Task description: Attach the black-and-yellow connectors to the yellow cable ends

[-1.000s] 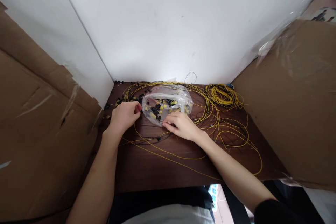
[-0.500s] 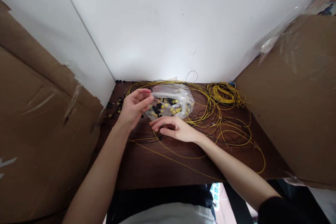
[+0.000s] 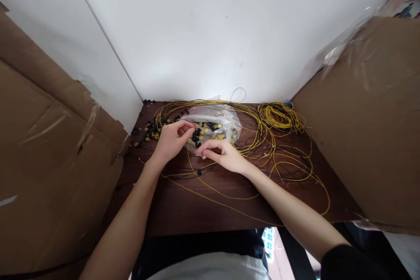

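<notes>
My left hand (image 3: 173,139) is closed in a pinch over the left side of a clear plastic bag (image 3: 234,118). A thin yellow wire (image 3: 189,157) runs up to its thumb and fingertips, and the end is too small to make out. Just right of it and a little lower, my right hand (image 3: 223,154) has thumb and forefinger pressed together at the bag's front edge; whatever lies between them is hidden. In and on the bag are several small black and yellow connectors (image 3: 215,126).
Long loops of yellow and black wire (image 3: 259,140) spread over the brown tabletop (image 3: 183,214). A coiled yellow bundle (image 3: 282,118) lies at the back right. More black and yellow pieces (image 3: 151,130) sit at the left. Cardboard sheets (image 3: 49,148) flank both sides, with a white wall (image 3: 197,30) behind.
My left hand has come down toward the table and its fingers have drawn in. My right hand has shifted slightly right, its thumb and forefinger now closed together.
</notes>
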The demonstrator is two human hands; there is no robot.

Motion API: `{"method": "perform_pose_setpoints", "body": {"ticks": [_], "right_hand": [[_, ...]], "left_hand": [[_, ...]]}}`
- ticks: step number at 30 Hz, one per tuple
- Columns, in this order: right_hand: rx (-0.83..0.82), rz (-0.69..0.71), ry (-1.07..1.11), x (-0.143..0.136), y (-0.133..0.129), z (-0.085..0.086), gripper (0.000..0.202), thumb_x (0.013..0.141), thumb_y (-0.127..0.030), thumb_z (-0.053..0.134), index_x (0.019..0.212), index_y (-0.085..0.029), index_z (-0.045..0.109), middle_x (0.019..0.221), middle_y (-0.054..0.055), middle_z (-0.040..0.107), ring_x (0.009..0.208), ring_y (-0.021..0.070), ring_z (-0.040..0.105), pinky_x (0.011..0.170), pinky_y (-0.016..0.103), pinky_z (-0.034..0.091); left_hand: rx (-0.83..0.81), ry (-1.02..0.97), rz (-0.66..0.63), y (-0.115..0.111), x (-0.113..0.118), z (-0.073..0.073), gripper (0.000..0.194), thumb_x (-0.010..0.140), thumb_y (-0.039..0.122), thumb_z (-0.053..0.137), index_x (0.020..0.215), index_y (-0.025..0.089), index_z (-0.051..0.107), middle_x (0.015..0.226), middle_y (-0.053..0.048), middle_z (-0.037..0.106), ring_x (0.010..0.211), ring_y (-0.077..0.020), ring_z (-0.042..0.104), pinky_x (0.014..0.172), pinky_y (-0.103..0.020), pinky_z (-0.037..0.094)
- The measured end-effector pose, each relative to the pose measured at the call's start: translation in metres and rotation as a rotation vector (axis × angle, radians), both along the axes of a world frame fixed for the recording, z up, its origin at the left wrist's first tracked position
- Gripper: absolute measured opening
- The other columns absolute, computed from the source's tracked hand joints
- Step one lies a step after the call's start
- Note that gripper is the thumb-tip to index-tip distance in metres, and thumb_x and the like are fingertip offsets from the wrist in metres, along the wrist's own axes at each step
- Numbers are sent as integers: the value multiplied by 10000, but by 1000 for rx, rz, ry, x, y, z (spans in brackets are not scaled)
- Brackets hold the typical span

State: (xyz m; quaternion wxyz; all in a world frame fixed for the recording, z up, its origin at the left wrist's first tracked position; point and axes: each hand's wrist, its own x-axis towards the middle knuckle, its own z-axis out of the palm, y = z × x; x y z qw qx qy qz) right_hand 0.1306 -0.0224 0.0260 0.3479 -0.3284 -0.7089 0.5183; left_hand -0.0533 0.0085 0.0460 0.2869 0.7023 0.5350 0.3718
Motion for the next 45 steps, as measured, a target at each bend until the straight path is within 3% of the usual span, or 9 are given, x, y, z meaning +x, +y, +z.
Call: {"method": "perform_pose_setpoints", "body": {"ticks": [3, 8, 14, 21, 24, 27, 35, 41, 45], "right_hand": [[-20, -28, 60, 0, 0, -1, 177, 852, -245, 513, 887, -143, 654, 832, 49, 678, 695, 108, 589, 711, 289, 497], [-60, -75, 96, 0, 2, -1, 176, 845, -271, 534, 878, -139, 646, 756, 39, 676, 651, 100, 590, 676, 275, 510], [-60, -81, 93, 0, 1, 0, 175, 841, -269, 537, 874, -136, 646, 752, 37, 672, 630, 92, 584, 651, 257, 508], [7, -51, 91, 2, 2, 1, 154, 840, -240, 536, 875, -149, 655, 866, 43, 655, 659, 88, 586, 664, 255, 502], [17, 48, 88, 1, 0, 0, 154, 839, -229, 533, 888, -156, 661, 960, 54, 632, 697, 91, 601, 670, 258, 504], [-16, 62, 91, -1, -2, -1, 156, 837, -227, 535, 904, -157, 657, 901, 45, 636, 690, 98, 612, 648, 258, 507], [25, -127, 283, 4, 0, 9, 141, 812, -285, 583, 783, -168, 657, 782, 36, 657, 746, 133, 623, 721, 304, 523], [65, -177, 386, 7, -1, 10, 104, 807, -249, 586, 789, -184, 665, 935, 53, 674, 846, 155, 627, 807, 348, 513], [68, -226, 414, 8, 0, 10, 86, 805, -211, 560, 786, -195, 642, 1075, 56, 641, 940, 179, 622, 881, 393, 484]], "left_hand": [[82, 367, 114, 1, -9, -1, 321, 788, 429, 525, 698, 165, 685, 632, -50, 655, 572, -157, 543, 547, -249, 341], [-98, 499, -35, 2, -15, -2, 415, 731, 510, 555, 507, 172, 645, 470, -39, 589, 449, -144, 501, 437, -229, 261], [-211, 384, -126, 1, -13, 0, 335, 664, 461, 636, 505, 166, 656, 454, -25, 590, 435, -129, 506, 424, -214, 282], [-295, -199, -165, -7, -5, 16, 284, 714, 402, 652, 686, 119, 644, 544, -19, 613, 425, -69, 431, 420, -182, 302], [-290, -383, -176, -11, 1, 19, 247, 725, 362, 664, 734, 116, 641, 615, -34, 637, 433, -53, 409, 405, -172, 299], [-290, -500, -212, -12, 7, 16, 221, 727, 338, 671, 777, 124, 652, 620, -23, 617, 457, -52, 429, 408, -164, 319], [-439, -423, -282, -14, 13, 13, 262, 680, 355, 705, 821, 142, 647, 541, 14, 544, 431, -53, 431, 379, -154, 324], [-507, -289, -415, -14, 10, 15, 292, 694, 372, 682, 836, 116, 685, 595, -39, 617, 466, -77, 474, 408, -175, 363], [-487, -200, -522, -13, 9, 14, 271, 743, 380, 626, 741, 121, 702, 675, -69, 669, 450, -63, 445, 432, -187, 364]]}}
